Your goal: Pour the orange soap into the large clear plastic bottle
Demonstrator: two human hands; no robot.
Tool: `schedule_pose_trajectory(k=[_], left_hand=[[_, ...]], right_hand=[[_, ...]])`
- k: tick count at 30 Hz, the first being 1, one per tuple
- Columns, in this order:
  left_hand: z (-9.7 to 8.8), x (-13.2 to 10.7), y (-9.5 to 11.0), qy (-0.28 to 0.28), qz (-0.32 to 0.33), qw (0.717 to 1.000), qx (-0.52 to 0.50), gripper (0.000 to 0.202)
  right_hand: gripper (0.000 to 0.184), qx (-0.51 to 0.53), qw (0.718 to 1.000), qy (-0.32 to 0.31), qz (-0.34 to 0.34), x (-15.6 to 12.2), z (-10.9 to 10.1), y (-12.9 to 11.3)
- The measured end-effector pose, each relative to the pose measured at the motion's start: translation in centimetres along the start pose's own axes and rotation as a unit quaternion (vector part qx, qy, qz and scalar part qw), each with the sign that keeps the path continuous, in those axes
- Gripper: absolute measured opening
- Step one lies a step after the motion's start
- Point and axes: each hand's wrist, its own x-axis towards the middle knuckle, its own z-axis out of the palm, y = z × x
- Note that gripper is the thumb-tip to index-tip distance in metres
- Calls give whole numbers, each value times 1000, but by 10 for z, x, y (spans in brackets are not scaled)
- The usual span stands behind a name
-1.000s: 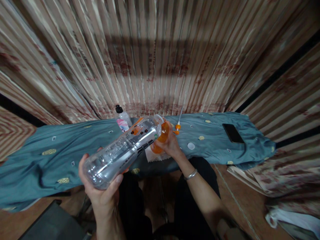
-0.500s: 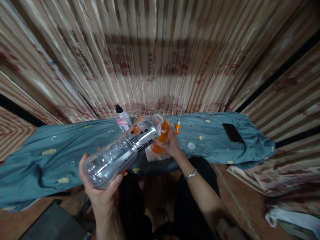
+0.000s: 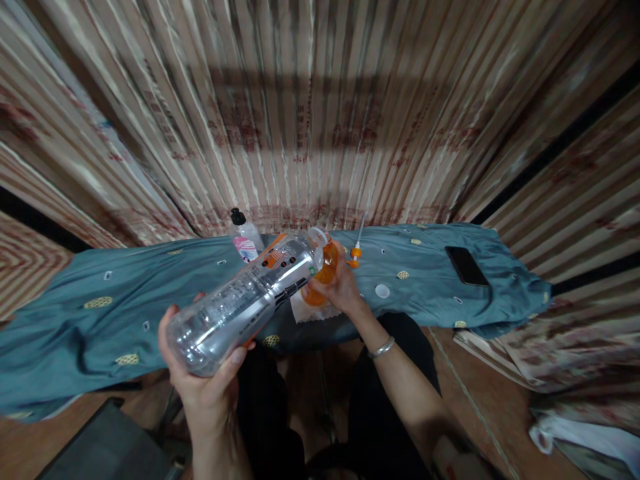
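Observation:
My left hand (image 3: 205, 373) is wrapped round the base of a large clear plastic bottle (image 3: 245, 307) with a silver and orange label. The bottle is tilted, its neck end higher up the view and meeting the top of an orange bottle (image 3: 315, 293). Around that orange bottle my right hand (image 3: 343, 283) is closed, a bracelet on the wrist. Under the orange bottle lies a pale paper sheet (image 3: 303, 313). An orange pump head (image 3: 355, 255) with a thin tube rests beyond my right hand. Whether liquid runs between the two bottles I cannot make out.
A clear bottle with black cap and pink label (image 3: 245, 241) stands at the back left. On the teal cloth (image 3: 425, 260) are a white round cap (image 3: 382, 291) and a black phone (image 3: 466, 265). A striped curtain (image 3: 310, 133) hangs behind; a dark seat (image 3: 105, 447) is at lower left.
Almost nothing differs. Both hands keep their hold and the large bottle stays tilted against the orange one.

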Motion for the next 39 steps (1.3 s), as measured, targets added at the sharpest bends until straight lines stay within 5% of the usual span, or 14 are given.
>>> schedule_pose_trajectory(k=[39], left_hand=[[7, -2, 11, 16, -1, 1000, 1, 90]], right_hand=[[104, -27, 999, -20, -28, 4, -8, -4]])
